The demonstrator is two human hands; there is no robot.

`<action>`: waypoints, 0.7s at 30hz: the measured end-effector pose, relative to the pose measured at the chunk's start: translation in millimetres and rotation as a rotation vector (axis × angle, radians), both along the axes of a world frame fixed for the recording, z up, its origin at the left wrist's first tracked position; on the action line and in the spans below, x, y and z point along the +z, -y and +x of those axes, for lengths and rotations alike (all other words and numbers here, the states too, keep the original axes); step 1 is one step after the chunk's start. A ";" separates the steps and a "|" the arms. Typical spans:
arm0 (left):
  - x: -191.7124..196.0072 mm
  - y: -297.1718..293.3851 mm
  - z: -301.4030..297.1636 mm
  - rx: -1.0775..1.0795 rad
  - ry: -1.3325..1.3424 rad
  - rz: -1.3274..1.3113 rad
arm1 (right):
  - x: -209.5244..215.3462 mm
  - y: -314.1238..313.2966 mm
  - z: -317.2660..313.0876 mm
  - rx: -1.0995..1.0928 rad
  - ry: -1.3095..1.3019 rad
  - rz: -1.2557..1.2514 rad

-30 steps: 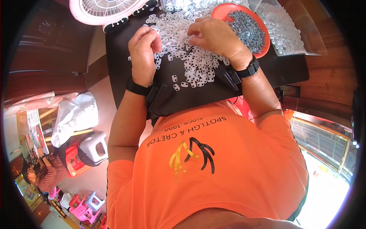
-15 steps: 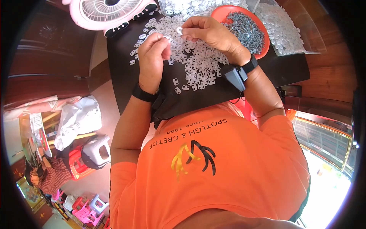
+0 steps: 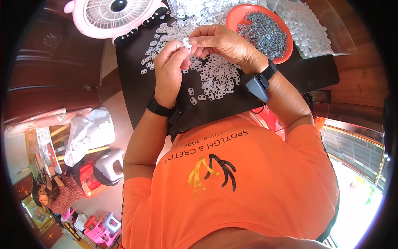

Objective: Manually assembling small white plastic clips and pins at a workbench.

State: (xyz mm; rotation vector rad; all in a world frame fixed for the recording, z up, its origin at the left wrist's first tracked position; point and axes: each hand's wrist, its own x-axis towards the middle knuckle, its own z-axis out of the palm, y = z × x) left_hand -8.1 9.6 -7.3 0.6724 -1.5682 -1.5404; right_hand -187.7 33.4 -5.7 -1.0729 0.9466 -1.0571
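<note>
My left hand (image 3: pixel 171 62) and my right hand (image 3: pixel 226 43) meet above the pile, thumbs and fingertips pinched. Between their tips is a small white plastic piece (image 3: pixel 187 42), gripped from both sides. Whether it is one piece or two pressed together is too small to tell. Under and around the hands lies a spread of small white plastic pieces with dark holes (image 3: pixel 217 74) on the dark tabletop (image 3: pixel 141 91). Just beyond my right hand stands an orange-red plate (image 3: pixel 289 52) heaped with small grey metal screws (image 3: pixel 265 35).
A pink fan (image 3: pixel 118 18) stands at the far left of the table. Clear bins hold more white parts, one at the back and another plastic bin (image 3: pixel 336 52) at the right. Behind me on the left are stools (image 3: pixel 108 166) and another person in a striped top (image 3: pixel 64 193).
My right hand has come left and slightly nearer, bringing its white piece against my left fingertips. The hands were apart before and now touch around it.
</note>
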 end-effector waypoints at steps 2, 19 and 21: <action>-0.3 0.3 -0.2 0.002 -0.011 0.010 | -0.8 0.3 -0.4 -0.055 -0.002 -0.009; -0.2 1.2 0.9 0.058 0.111 0.000 | 16.5 -5.2 -4.2 -0.076 -0.196 -0.104; -0.2 0.7 1.0 0.052 0.118 -0.002 | 16.5 -5.4 -5.1 -0.079 -0.203 -0.106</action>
